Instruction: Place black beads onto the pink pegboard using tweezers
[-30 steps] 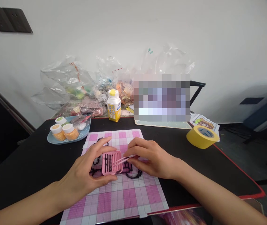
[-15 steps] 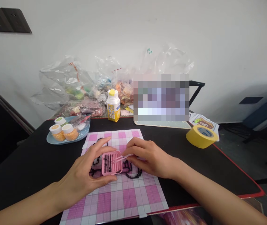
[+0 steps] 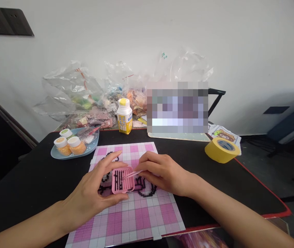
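Note:
My left hand (image 3: 96,184) grips a small pink ridged tray (image 3: 129,182) between thumb and fingers. Black beads (image 3: 118,181) lie in rows in the grooves on the tray's left side. Pinched in my right hand (image 3: 159,170) is a pair of pale tweezers (image 3: 133,174), with its tips down at the grooves near the middle of the tray. Whether a bead is between the tips is too small to tell. Beneath both hands lies a pink-and-white checked pegboard (image 3: 134,218), where black beads (image 3: 148,194) form curved outlines, partly hidden by the tray and hands.
A blue plate (image 3: 92,148) with lidded bead jars (image 3: 76,146) stands at left. Behind the board are a white-and-yellow bottle (image 3: 124,117), plastic bags (image 3: 85,89) and a pixelated screen (image 3: 178,106). At right, a yellow tape roll (image 3: 218,151) sits near papers (image 3: 232,136).
The tweezers' tips have shifted very slightly within the tray. Both hands and the tray stay almost where they were.

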The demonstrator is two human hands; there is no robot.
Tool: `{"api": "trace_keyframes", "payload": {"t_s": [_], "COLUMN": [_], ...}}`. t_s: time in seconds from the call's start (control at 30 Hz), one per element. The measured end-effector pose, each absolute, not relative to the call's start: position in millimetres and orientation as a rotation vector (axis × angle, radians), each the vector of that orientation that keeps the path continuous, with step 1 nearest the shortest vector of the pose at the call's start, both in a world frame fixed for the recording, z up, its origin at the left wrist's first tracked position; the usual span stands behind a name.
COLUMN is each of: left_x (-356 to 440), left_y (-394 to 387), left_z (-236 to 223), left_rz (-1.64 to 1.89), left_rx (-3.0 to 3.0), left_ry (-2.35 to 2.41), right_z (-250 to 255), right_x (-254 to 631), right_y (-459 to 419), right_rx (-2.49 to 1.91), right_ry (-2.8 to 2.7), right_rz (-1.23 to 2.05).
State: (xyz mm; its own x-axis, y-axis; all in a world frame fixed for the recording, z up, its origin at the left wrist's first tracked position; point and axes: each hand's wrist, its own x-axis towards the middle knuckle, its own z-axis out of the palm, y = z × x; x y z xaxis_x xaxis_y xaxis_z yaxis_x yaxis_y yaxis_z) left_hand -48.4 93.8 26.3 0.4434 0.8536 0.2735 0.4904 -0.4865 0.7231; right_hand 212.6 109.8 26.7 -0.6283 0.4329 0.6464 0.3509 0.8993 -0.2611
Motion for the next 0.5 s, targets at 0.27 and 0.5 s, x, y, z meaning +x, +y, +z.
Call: {"api": "trace_keyframes", "payload": {"t_s": [0.27, 0.5], "left_x": [-48.7, -48.1], "left_y": [93.0, 91.5], "left_z": [26.4, 29.3], "left_rz": [0.864, 0.901], "left_rx": [2.128, 2.072], "left_ry": [1.155, 1.162], "right_z": [35.3, 46.4], "right_x": [226.0, 257.6], "right_y": [112.6, 118.8], "right_rx": [-0.595, -0.925], "right_ry": [-2.222, -2.275], "right_rz": [0.199, 0.296]}}
